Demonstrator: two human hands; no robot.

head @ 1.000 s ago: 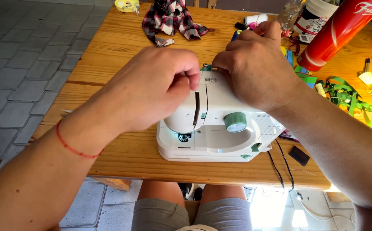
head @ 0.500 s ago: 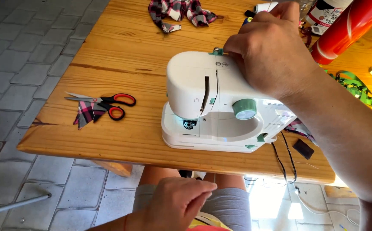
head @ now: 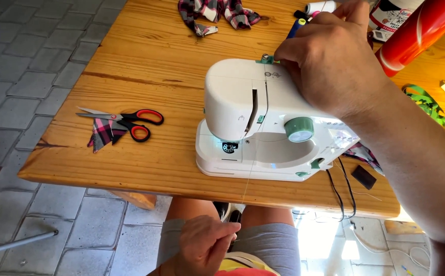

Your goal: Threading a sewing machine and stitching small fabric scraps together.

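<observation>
On the wooden bench, red-handled scissors lie on a plaid scrap left of the white sewing machine, with more plaid cloth and thread spools behind. The machine's long axis runs left-right, its needle end to the left. The right hand rests on its top, its grip pinching at the green thread guide; the left hand, low over the lap, pinches a thin thread running up to the machine

Right hand reaches forward (fingertips pinched); left hand curled low.
</observation>
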